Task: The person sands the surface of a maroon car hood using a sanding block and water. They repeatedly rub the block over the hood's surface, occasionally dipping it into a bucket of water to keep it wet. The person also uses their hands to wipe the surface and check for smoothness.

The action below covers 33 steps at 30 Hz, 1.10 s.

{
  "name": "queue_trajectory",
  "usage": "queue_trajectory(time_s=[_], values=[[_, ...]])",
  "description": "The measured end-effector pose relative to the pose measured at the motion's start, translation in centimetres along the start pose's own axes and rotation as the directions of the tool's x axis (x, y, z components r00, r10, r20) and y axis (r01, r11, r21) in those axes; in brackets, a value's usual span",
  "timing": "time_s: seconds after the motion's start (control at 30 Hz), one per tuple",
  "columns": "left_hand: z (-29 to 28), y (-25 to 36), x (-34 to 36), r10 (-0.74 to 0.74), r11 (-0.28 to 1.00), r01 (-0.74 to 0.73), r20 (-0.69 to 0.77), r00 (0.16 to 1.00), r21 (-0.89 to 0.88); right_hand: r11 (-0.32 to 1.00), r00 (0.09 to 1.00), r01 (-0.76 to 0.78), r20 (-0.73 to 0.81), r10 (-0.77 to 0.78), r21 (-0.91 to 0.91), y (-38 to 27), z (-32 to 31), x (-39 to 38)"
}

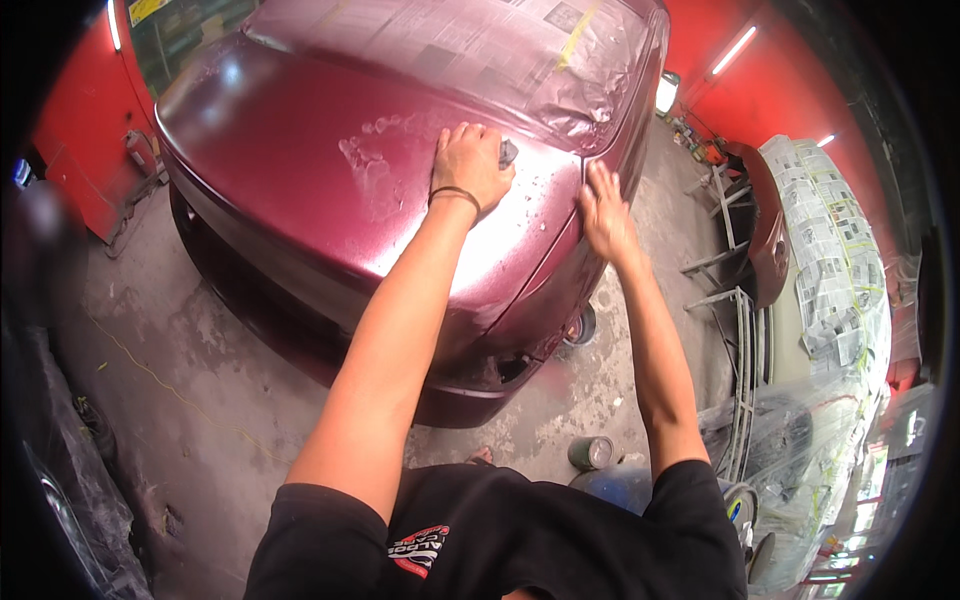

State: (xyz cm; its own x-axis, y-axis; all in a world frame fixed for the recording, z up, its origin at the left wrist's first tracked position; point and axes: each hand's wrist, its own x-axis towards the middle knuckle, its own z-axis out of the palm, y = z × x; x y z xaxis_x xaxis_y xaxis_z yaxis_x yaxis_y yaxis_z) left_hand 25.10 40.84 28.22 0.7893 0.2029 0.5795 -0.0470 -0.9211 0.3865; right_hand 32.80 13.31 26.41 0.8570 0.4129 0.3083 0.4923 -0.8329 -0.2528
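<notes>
Sanding pad pressed flat on the maroon car hood

Left to right: wet smears mark the hood, then your left hand has its fingers curled narrow over the small dark pad, near the masked windshield. It looks light, thin and bendable, likely slick when wet; hold it under the palm. Its long axis I cannot tell. Your right hand rests with fingers flat, holding nothing, at the hood's edge. A paper-masked car stands at right.
</notes>
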Motion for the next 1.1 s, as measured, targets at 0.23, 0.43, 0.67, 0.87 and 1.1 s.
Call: queue_trajectory(time_s=[0.23,0.43,0.67,0.87,1.1], values=[[0.0,0.7,-0.1,0.013,1.0,-0.013,0.002,1.0,0.004,0.991,0.998,-0.06,0.02,0.063,-0.115,2.8,-3.6,3.4],[-0.8,0.2,0.3,-0.024,0.999,0.022,0.074,0.997,0.028,1.0,1.0,-0.001,-0.007,0.001,0.024,1.2,-1.0,1.4],[-0.3,0.8,0.2,0.023,0.999,-0.024,0.007,1.0,0.025,0.958,0.995,0.049,-0.073,-0.073,-0.283,3.6,-2.9,3.1],[-0.1,0.1,-0.2,0.024,1.0,-0.024,-0.009,1.0,-0.001,0.996,0.999,0.0,-0.035,-0.003,-0.089,1.3,-0.6,1.2],[-0.5,1.6,0.0,0.025,0.999,-0.025,0.018,1.0,0.028,0.971,0.992,0.126,0.027,-0.123,-0.203,0.5,-2.8,-2.7]])
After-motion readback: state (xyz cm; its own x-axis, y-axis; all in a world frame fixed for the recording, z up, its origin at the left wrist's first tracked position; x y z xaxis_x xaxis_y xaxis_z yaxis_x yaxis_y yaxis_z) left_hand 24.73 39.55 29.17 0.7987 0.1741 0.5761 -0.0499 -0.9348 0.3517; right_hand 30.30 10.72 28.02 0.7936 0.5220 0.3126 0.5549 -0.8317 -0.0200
